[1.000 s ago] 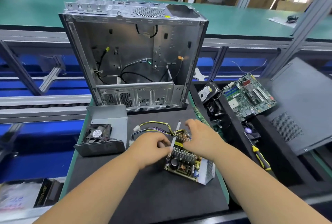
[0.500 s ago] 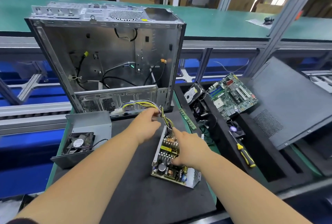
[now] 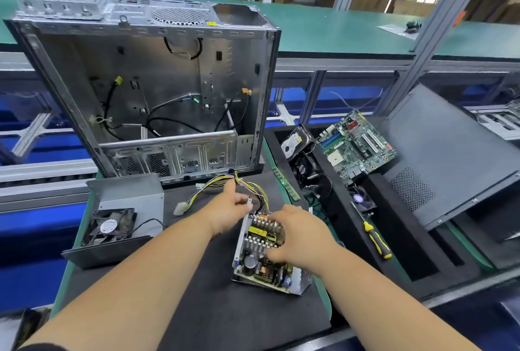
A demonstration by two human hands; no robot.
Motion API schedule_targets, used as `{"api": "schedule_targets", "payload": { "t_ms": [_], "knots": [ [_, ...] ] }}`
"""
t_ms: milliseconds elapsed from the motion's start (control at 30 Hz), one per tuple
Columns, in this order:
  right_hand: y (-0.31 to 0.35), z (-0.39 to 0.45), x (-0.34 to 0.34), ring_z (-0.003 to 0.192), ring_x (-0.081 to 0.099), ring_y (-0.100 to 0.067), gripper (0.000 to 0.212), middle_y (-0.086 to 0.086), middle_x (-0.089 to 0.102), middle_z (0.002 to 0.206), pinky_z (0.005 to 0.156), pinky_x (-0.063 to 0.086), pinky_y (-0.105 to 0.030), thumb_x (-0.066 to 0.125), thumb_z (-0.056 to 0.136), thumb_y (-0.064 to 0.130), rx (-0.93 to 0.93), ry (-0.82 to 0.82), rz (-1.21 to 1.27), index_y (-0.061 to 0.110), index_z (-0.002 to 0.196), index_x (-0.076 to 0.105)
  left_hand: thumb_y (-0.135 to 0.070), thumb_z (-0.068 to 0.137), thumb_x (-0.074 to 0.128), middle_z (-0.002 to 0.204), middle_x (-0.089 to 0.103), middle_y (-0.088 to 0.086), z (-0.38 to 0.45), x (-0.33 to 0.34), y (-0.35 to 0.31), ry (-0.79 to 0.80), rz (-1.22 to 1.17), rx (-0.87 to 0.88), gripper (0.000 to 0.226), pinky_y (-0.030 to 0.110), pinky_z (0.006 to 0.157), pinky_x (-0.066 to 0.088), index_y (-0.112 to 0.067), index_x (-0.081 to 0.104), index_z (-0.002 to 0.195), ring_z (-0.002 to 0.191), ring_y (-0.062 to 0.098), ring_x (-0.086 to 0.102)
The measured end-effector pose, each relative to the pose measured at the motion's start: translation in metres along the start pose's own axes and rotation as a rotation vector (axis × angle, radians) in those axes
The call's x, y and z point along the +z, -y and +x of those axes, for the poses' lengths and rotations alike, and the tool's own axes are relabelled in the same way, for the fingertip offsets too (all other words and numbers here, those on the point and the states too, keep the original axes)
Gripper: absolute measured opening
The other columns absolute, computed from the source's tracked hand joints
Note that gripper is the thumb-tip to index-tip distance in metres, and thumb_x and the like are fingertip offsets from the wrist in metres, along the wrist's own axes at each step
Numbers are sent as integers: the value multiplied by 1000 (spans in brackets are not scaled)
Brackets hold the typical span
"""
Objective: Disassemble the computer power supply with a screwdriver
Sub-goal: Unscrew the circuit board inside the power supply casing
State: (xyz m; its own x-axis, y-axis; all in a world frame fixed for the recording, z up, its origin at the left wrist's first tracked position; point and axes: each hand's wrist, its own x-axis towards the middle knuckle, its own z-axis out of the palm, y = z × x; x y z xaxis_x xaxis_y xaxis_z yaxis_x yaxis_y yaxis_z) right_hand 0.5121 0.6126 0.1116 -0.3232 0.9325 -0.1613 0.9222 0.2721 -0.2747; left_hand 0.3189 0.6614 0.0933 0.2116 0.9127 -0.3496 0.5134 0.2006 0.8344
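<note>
Hands [image 3: 261, 224] gripping power supply board [image 3: 263, 249], wires [image 3: 250, 186]

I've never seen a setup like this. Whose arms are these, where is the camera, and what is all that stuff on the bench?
No robot here: a person is working with bare hands, and the camera sits on their head, looking forward and down. On the black mat lies an opened power supply, its circuit board exposed. The left hand grips the far edge of its metal frame, next to the bundle of coloured wires. The right hand rests on the board, fingers curled over its parts. To the left lies the removed cover with a fan. Behind stands an emptied computer case. In the black tray on the right are a motherboard, a hard drive and a yellow-handled screwdriver, which nobody holds.
</note>
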Motion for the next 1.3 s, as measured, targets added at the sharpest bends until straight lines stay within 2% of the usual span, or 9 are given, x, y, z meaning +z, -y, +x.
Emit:
{"api": "schedule_targets", "payload": {
  "t_ms": [133,267,333,400,533,667,733,900,1300],
  "knots": [
    [-4,-3,-7,105,54,-13,75,12,50,110,84,51,-37,72,67,54,-19,-16,108,31,136,53,-22,102,50,134,61,-11,-3,-1,-5,-21,32,31,71,19,61,41,-12,2,153,108,27,62],
    [-12,-3,-18,101,55,-9,69,13,52,106,91,49,-37,72,64,50,-24,-6,279,30,128,60,-21,102,48,134,61,-14,-2,1,-2,-33,51,65,52,17,57,42,-15,18,143,67,-3,59],
    [-15,-3,-23,104,56,-7,72,12,54,109,93,48,-34,67,58,55,-22,26,337,31,125,62,-23,102,47,137,59,-14,-2,2,0,-46,39,58,41,28,72,52,-17,25,137,96,16,68],
    [-18,-3,-26,102,56,-3,70,14,56,109,92,47,-30,63,52,57,-5,40,416,33,118,64,-25,102,48,139,57,-15,-3,4,1,-42,16,37,38,45,96,49,-18,28,134,119,32,54],
    [-26,-2,-22,88,60,-5,39,12,60,100,86,52,-36,74,55,39,20,21,694,42,93,68,-17,103,49,132,63,-8,-1,9,8,-30,-120,30,39,42,115,32,-15,36,139,129,19,54],
    [-32,1,-19,73,57,3,38,8,64,94,77,50,-30,77,53,32,89,-8,906,36,90,73,-8,103,47,128,64,0,-2,10,14,-38,-186,31,34,34,112,34,-9,40,136,126,17,53],
    [-34,2,-20,77,60,-9,38,-1,67,90,77,51,-32,77,55,26,109,-5,1044,24,93,76,-10,103,48,123,64,-3,-4,10,15,-44,-174,35,35,31,108,37,-10,41,137,123,16,54],
    [-42,5,-20,58,63,-10,20,-7,69,81,50,47,-17,71,71,12,187,-64,1400,11,90,77,-11,103,48,129,62,5,-11,15,16,-120,-188,5,28,23,99,37,-9,48,130,115,12,55],
    [-33,20,-12,62,67,-18,44,-8,73,80,55,53,-25,80,55,29,189,21,1668,10,94,77,-26,103,46,121,63,3,-37,14,16,-153,37,13,18,36,96,46,-20,48,120,109,22,59]
  ]
}}
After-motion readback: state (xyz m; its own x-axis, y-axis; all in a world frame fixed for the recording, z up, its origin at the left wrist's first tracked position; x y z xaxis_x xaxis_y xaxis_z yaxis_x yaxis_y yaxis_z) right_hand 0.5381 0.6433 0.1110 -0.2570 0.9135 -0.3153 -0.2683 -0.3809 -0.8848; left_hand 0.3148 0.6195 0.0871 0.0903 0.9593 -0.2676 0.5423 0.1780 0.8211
